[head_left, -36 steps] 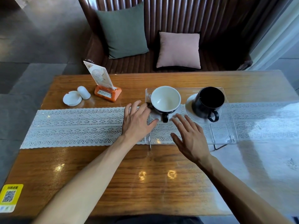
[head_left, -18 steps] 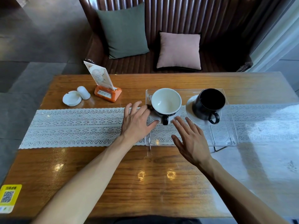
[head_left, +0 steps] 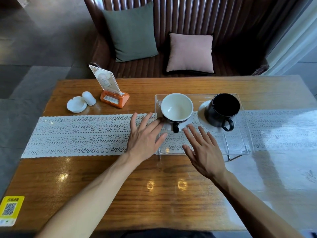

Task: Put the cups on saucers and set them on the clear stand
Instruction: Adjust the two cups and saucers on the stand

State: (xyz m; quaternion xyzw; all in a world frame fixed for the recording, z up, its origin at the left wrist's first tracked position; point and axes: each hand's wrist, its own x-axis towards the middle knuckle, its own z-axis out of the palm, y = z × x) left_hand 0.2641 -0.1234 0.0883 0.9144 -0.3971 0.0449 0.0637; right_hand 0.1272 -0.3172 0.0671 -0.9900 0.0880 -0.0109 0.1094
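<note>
Both cups sit on saucers on the clear stand (head_left: 240,143): the white cup (head_left: 176,107) left, the black cup (head_left: 223,110) right. Your left hand (head_left: 144,136) and right hand (head_left: 204,152) flank the white cup's saucer (head_left: 167,126), fingers spread wide, holding nothing.

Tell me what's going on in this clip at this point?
A person is setting cups on a clear stand on a wooden table. The white-lined cup sits on its saucer at the stand's left side, and the black cup on its saucer at the right. Both hands are open and hold nothing: the left hand has fingertips at the left saucer's edge, and the right hand hovers just in front of it.
</note>
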